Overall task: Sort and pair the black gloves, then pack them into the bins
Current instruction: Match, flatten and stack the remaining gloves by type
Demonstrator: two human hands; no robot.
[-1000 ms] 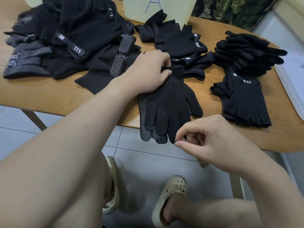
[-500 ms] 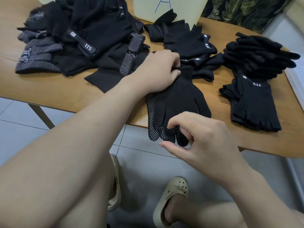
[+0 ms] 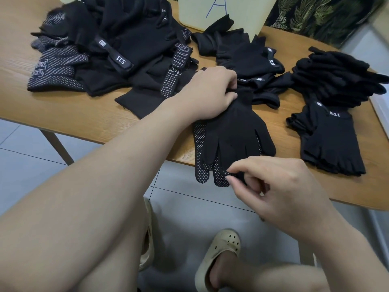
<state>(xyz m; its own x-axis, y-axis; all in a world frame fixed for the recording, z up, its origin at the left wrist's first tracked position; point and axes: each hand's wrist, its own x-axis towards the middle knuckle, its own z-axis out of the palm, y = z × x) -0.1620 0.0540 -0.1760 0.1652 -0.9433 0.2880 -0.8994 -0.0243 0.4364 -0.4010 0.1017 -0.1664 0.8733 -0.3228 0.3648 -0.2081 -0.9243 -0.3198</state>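
Note:
Two black dotted gloves (image 3: 232, 137) lie stacked as a pair at the table's front edge, fingertips hanging over it. My left hand (image 3: 208, 95) grips the pair at the cuff, fingers curled over the fabric. My right hand (image 3: 271, 188) pinches the fingertips of the pair between thumb and forefinger. A large heap of unsorted black gloves (image 3: 117, 55) covers the table's left. A pale bin marked "A" (image 3: 223, 11) stands at the back.
Fingerless gloves marked 5.11 (image 3: 332, 142) are stacked at the right, with full-finger gloves (image 3: 336, 76) piled behind them and more (image 3: 248, 57) before the bin. The wooden table (image 3: 63, 110) ends near me; tiled floor and my sandalled feet lie below. A white tray edge (image 3: 381, 110) shows far right.
My right hand has risen from below the table edge to the glove fingertips and now pinches them. My left hand has stayed on the cuff.

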